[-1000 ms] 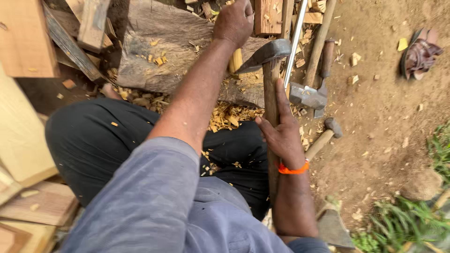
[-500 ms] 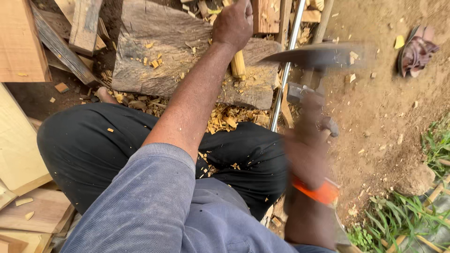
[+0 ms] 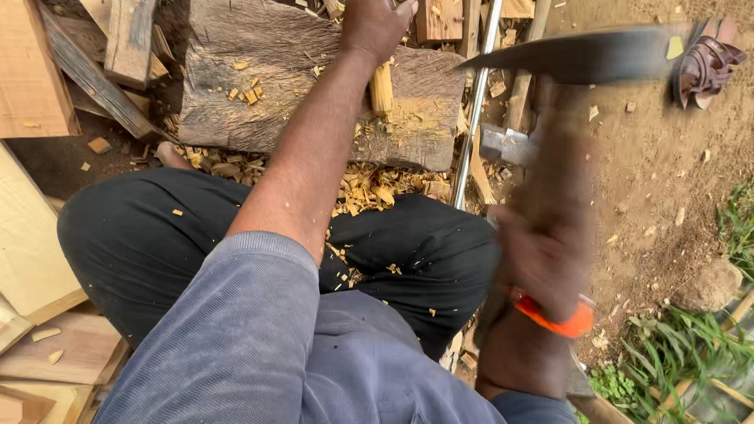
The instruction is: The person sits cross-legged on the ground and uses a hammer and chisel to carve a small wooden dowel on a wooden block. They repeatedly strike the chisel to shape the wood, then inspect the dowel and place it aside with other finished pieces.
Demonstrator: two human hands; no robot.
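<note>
My left hand (image 3: 375,25) reaches forward and grips the top of a pale wooden stick (image 3: 382,88) standing on a big grey log (image 3: 259,78). My right hand (image 3: 542,259), blurred by motion and wearing an orange wristband (image 3: 554,318), is closed around the wooden handle of an adze (image 3: 581,56). Its dark blade is raised to the right of the stick, well above the log. My legs in black trousers are folded in front of the log, sprinkled with chips.
Yellow wood chips (image 3: 369,188) lie heaped between log and legs. Planks and offcuts (image 3: 31,235) stack at the left. A metal rod (image 3: 475,102) and a hammer head (image 3: 506,145) lie right of the log. A sandal (image 3: 707,67) rests on bare earth; grass (image 3: 691,345) grows lower right.
The adze blade was down against the stick on the log; my right hand has swung it up and to the right. My left hand kept its hold on the stick.
</note>
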